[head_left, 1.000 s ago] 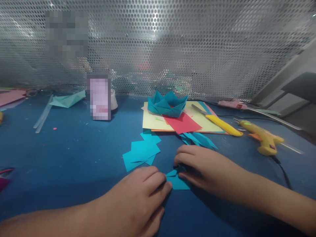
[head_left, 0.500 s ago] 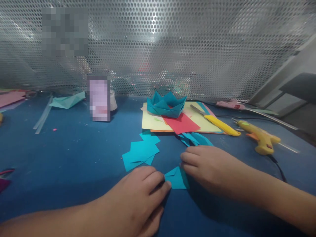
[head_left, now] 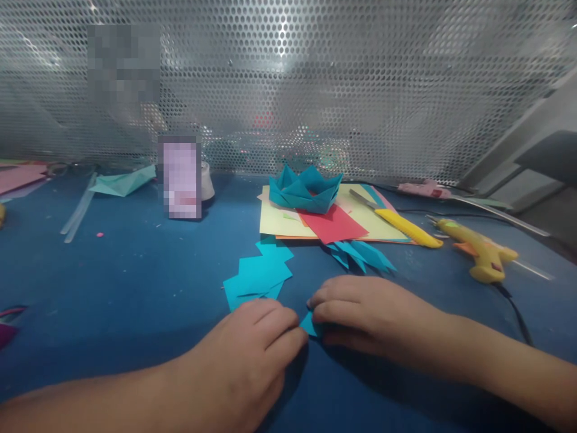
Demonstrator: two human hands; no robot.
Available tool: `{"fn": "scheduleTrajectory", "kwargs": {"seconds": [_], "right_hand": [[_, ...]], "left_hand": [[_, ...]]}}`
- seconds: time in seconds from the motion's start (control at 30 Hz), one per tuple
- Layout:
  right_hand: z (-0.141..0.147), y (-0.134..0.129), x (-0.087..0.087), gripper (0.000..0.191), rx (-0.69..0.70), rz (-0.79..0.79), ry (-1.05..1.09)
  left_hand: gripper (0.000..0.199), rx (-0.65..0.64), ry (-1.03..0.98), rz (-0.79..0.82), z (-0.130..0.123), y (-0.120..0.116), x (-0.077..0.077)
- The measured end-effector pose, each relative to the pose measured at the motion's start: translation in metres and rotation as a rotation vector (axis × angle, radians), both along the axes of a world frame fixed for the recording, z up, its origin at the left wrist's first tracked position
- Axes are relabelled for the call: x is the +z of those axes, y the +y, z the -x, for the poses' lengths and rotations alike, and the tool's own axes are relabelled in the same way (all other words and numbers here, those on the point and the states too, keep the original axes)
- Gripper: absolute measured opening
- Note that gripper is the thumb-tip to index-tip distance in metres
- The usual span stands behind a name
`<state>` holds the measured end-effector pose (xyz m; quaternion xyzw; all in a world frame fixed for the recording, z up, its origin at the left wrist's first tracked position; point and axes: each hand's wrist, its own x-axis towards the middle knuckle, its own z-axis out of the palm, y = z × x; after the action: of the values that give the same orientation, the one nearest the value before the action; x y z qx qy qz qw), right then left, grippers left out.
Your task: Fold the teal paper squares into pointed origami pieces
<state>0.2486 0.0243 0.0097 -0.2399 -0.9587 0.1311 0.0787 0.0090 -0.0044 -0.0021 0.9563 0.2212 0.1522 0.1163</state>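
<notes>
A small blue paper piece (head_left: 310,325) lies between my two hands, mostly covered by them. My left hand (head_left: 264,349) is closed, its fingertips pinching the left edge of the paper. From the right, my right hand (head_left: 356,310) has its fingers curled together over the other side of the same piece. Just beyond my left hand, several flat blue paper squares (head_left: 261,273) overlap on the table. Folded blue pointed pieces (head_left: 363,255) lie beyond my right hand.
A folded blue paper crown shape (head_left: 304,191) and a red sheet (head_left: 338,224) rest on pale yellow paper (head_left: 282,222). Right of them are a yellow cutter (head_left: 406,227) and a yellow glue gun (head_left: 487,252). A blurred phone-like object (head_left: 183,180) stands at back left.
My right hand has moved left and nearer to me, over the blue piece. Less of that paper shows now, while more of the folded pointed pieces is visible.
</notes>
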Motion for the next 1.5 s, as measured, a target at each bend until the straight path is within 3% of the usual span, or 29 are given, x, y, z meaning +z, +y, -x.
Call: {"fn": "scheduleTrajectory", "kwargs": {"seconds": [0.13, 0.27, 0.33, 0.5, 0.7, 0.8, 1.1, 1.5], "right_hand": [[0.0, 0.002, 0.002, 0.023, 0.151, -0.137, -0.009], [-0.004, 0.003, -0.003, 0.032, 0.201, -0.35, 0.037], [-0.006, 0.003, -0.007, 0.029, 0.225, -0.379, 0.061], [-0.003, 0.004, -0.012, 0.022, 0.192, -0.235, 0.065], [0.005, 0.003, -0.014, 0.013, 0.007, 0.143, 0.264], [0.009, 0.002, -0.015, 0.009, -0.102, 0.249, 0.294], [0.02, -0.004, -0.02, 0.007, -0.254, 0.251, 0.289], [0.024, -0.002, -0.023, 0.01, -0.281, 0.254, 0.323]], "left_hand": [[0.041, 0.011, -0.033, 0.0, 0.002, 0.003, -0.003], [0.041, -0.032, -0.059, 0.016, 0.001, 0.006, -0.002], [0.04, -0.052, -0.071, 0.008, 0.0, 0.007, -0.002], [0.038, -0.078, -0.058, 0.008, 0.001, 0.01, -0.002], [0.036, -0.117, 0.003, 0.025, 0.003, 0.014, -0.001], [0.037, -0.118, 0.018, 0.039, 0.002, 0.015, -0.001], [0.033, -0.12, -0.007, 0.099, 0.005, 0.015, -0.001], [0.031, -0.127, -0.083, 0.169, 0.007, 0.018, -0.003]]}}
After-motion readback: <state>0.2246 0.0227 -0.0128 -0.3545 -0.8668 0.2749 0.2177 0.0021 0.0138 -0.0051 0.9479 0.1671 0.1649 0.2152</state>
